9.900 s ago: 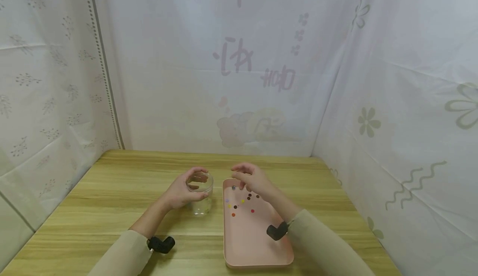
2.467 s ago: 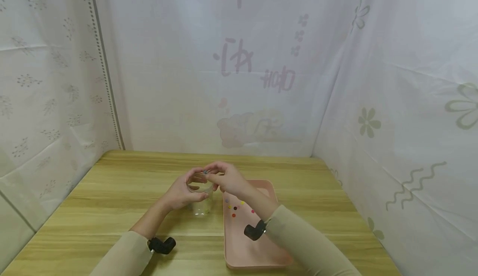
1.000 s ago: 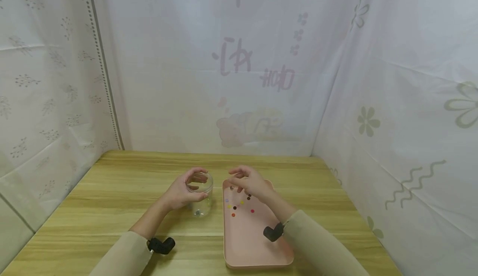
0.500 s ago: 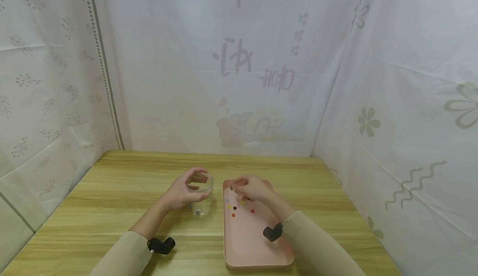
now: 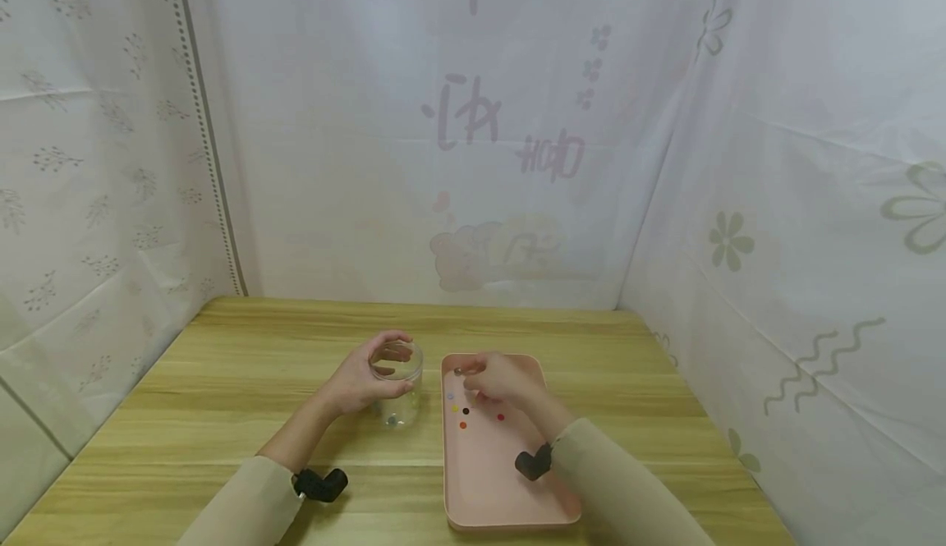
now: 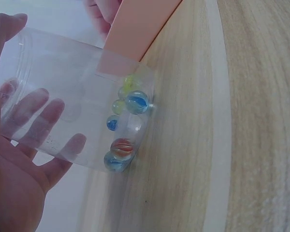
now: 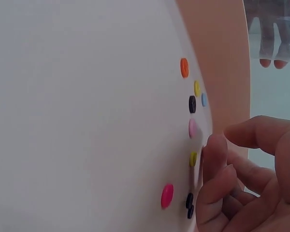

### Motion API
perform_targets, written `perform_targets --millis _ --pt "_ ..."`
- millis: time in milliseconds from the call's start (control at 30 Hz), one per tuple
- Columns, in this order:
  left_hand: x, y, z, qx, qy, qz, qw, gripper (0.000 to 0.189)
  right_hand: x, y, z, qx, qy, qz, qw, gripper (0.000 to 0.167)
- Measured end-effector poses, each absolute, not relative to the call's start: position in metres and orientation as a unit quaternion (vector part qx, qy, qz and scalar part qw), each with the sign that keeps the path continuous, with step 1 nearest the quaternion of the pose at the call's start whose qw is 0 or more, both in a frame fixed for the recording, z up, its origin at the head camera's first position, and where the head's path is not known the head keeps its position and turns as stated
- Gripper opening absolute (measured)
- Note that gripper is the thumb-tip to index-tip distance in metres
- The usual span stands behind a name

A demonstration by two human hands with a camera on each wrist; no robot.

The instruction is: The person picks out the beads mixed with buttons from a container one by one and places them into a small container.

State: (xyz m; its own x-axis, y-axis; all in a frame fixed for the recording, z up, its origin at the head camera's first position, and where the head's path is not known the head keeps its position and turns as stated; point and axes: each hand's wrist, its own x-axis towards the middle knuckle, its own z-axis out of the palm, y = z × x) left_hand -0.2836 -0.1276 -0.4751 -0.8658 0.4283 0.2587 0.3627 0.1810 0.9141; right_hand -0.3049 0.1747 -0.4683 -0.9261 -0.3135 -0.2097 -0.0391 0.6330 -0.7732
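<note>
My left hand (image 5: 362, 378) grips a clear plastic jar (image 5: 402, 394) near its rim, with fingers behind and thumb in front. In the left wrist view, several glass marbles (image 6: 137, 102) lie at the bottom of the jar, blue, yellow-green and reddish. My right hand (image 5: 506, 383) is over the far part of a pink tray (image 5: 510, 480), fingers loosely bent, nothing visible between them. Just left of its fingertips a marble (image 5: 457, 371) lies in the tray's far left corner. Several small buttons lie around, among them an orange button (image 7: 184, 67) and a pink-red button (image 7: 167, 195).
The wooden table (image 5: 296, 341) carries the tray to the right of the jar. Patterned white curtains (image 5: 355, 160) close off the back and both sides. A black wrist camera (image 5: 320, 485) sits on the left sleeve, another black wrist camera (image 5: 534, 461) on the right.
A blue marble pinched over the jar earlier is now inside at its bottom. My right hand has gone back to the tray and lowered among the buttons. My left hand stays on the jar.
</note>
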Motion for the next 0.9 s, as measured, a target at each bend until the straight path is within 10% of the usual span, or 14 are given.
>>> perform_targets --millis 900 --pt "-0.282 -0.127 -0.475 0.261 0.760 0.594 0.025 0.072 -0.301 0.155 -0.493 -0.094 0.843 -0.511 0.137 0.039"
